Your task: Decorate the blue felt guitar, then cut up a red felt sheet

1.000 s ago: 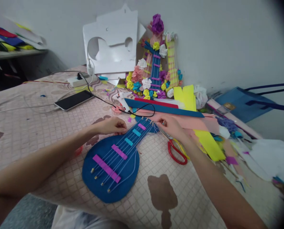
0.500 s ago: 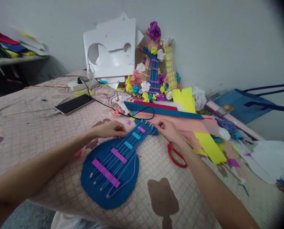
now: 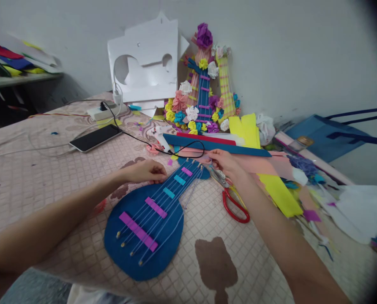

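Note:
A blue toy guitar point(image 3: 158, 230) lies tilted on the table, its headstock pointing away from me. It has purple and light-blue strips, small pegs and thin pale strings. My left hand point(image 3: 152, 171) is closed, its curled fingers at the guitar's edge where the body meets the neck. Beyond the right of the headstock, my right hand point(image 3: 222, 161) pinches a thin pale string, mostly hidden by the fingers. One string point(image 3: 191, 192) hangs slack beside the neck. Red-handled scissors point(image 3: 236, 206) lie under and beside my right wrist.
A white glue gun point(image 3: 159, 137) with a black cord lies behind the headstock. A phone point(image 3: 96, 138) and power strip point(image 3: 107, 111) are at left. Decorated guitars point(image 3: 203, 90) and white boards point(image 3: 144, 63) lean on the wall. Coloured paper point(image 3: 279, 194) spreads at right.
My right hand has moved slightly up and away from the headstock, uncovering more of the scissors. The string beside the neck hangs slacker. My left hand stays at the guitar's edge.

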`<action>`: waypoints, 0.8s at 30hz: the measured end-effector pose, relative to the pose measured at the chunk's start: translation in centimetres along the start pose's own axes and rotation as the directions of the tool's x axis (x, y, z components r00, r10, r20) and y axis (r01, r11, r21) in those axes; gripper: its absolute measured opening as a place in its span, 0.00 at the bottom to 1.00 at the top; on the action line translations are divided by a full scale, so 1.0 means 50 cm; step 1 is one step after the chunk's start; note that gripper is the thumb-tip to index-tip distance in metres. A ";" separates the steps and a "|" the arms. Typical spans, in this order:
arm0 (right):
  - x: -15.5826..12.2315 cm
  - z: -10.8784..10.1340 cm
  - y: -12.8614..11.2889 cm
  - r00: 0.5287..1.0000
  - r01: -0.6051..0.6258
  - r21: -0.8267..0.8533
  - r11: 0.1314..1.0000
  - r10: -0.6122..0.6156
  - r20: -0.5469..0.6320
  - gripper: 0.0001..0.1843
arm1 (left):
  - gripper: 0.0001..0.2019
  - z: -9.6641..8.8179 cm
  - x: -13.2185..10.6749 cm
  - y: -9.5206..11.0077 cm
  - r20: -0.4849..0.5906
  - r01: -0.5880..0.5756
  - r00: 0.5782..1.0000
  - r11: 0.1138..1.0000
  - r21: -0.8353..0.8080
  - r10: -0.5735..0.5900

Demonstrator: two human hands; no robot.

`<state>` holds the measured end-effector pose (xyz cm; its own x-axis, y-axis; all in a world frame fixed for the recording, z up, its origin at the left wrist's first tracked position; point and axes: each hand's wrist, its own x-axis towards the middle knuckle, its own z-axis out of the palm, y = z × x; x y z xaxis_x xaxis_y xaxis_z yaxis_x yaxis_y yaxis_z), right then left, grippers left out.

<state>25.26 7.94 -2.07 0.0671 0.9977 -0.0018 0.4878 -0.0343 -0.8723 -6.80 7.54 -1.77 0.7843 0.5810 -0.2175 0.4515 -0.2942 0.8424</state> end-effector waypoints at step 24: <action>-0.065 -0.008 0.001 0.867 0.499 -0.480 0.722 -0.405 0.291 0.10 | 0.13 0.002 0.036 0.055 -0.102 -0.179 0.971 0.936 0.302 0.219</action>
<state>25.43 4.67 -1.92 -0.3928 0.8954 0.2098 0.8032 0.4452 -0.3959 -4.08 7.71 0.11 0.8167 0.5766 0.0232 0.4107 -0.6090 0.6786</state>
